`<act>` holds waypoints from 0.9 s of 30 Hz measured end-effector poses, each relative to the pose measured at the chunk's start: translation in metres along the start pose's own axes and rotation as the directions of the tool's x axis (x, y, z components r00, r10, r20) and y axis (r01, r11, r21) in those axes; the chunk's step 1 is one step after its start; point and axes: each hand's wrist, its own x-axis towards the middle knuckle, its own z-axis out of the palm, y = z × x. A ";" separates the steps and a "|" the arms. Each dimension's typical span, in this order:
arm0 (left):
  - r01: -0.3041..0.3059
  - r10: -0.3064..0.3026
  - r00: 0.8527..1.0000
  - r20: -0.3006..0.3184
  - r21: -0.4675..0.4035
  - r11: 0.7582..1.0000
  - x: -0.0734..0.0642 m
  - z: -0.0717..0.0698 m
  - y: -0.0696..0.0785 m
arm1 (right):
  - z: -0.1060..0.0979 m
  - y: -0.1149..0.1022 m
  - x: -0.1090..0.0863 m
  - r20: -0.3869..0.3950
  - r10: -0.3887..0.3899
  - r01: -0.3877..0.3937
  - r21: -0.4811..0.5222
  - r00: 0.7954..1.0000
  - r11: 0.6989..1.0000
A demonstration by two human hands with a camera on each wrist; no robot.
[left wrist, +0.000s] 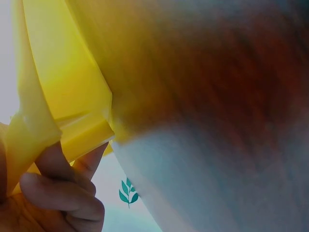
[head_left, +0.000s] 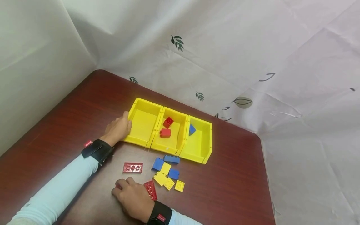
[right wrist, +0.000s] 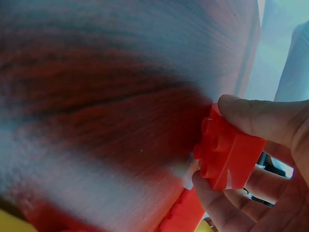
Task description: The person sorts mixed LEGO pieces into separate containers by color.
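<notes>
My left hand (head_left: 118,128) grips the left edge of a yellow three-compartment tray (head_left: 142,125), its fingers curled round the wall in the left wrist view. In the right wrist view my right hand (right wrist: 270,130) pinches a red toy brick (right wrist: 228,152) between thumb and fingers, studs facing outward, close over the table. The head view shows that brick mostly hidden under the fingers. Just right of this hand lies a red plate brick (head_left: 150,190), and another red plate brick (head_left: 132,167) lies beyond it, both with hollow sides up.
Two red bricks (head_left: 165,133) sit in the tray's middle compartment and a blue brick (head_left: 192,129) in the right one. Several blue bricks (head_left: 174,174) and yellow bricks (head_left: 160,178) lie in front of the tray. A white patterned sheet (head_left: 197,62) hangs behind the table.
</notes>
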 end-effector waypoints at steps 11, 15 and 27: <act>-0.011 0.011 1.000 0.002 -0.004 1.000 0.001 0.001 -0.001 | -0.002 0.001 0.002 0.029 -0.010 0.010 -0.006 1.000 1.000; -0.010 0.010 1.000 0.004 -0.004 1.000 0.001 0.001 -0.001 | -0.004 0.005 0.000 0.022 -0.021 0.021 0.019 1.000 1.000; 0.002 -0.003 1.000 0.006 0.012 1.000 0.000 0.000 0.000 | -0.046 0.038 -0.004 -0.245 0.029 -0.008 0.086 0.969 0.996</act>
